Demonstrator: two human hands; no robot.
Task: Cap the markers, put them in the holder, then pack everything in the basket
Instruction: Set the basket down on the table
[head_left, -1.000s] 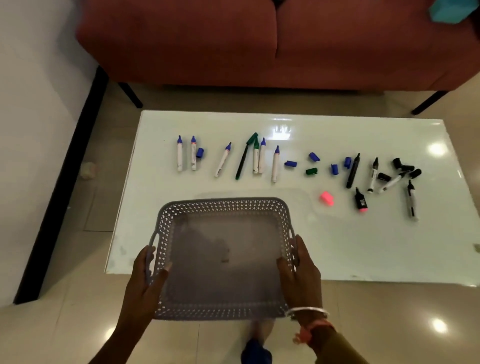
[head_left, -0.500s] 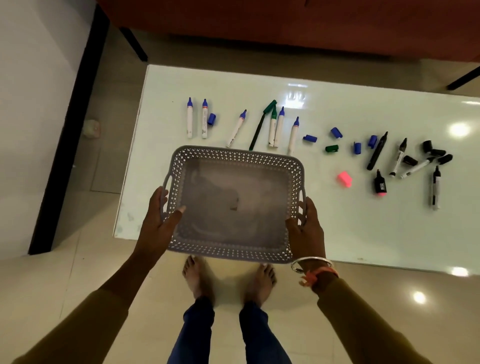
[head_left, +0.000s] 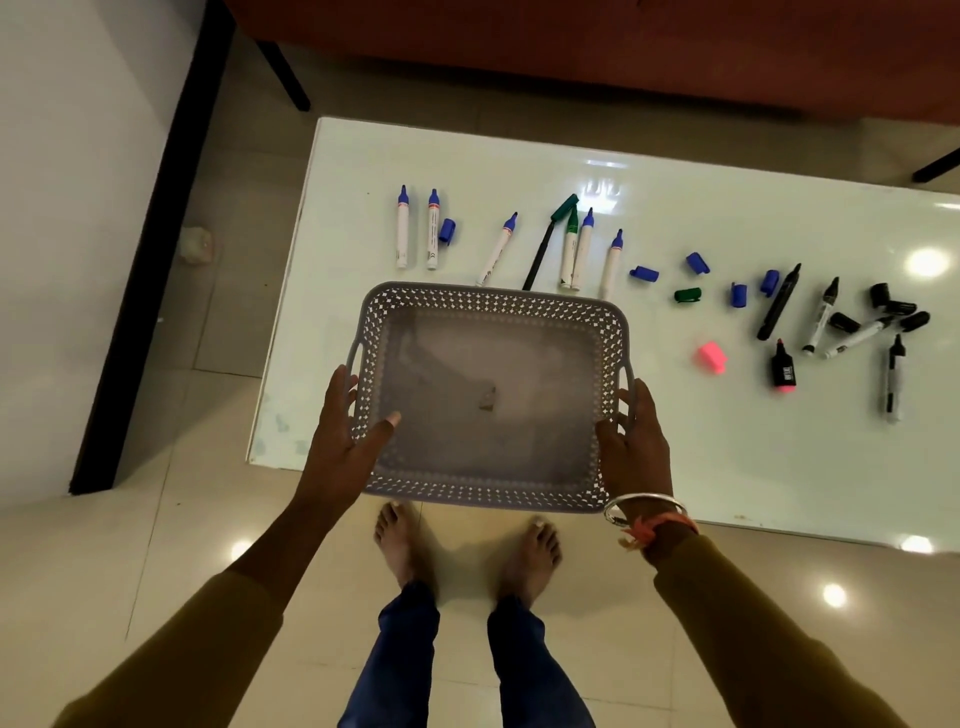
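while gripping the grey basket (head_left: 493, 299) partly over the table (head_left: 753, 457) near edge, left hand (head_left: 343, 441) clamped on its left wall with thumb inside, right hand (head_left: 634, 447) clamped on the right wall under the handle, best to lower it flat and stop short of the markers past its far rim, to avoid sweeping any. counted outward from the basket: just past the far rim, five blue markers (head_left: 432, 234), one green marker (head_left: 570, 249), one thin dark pen (head_left: 537, 260); right of the basket, one pink cap (head_left: 710, 357), one pink highlighter (head_left: 784, 370), one green cap (head_left: 687, 295), five blue caps (head_left: 644, 273), one of those up beside the blue markers; farther right, four black markers (head_left: 778, 304), four black caps (head_left: 844, 322). no holder in sight.
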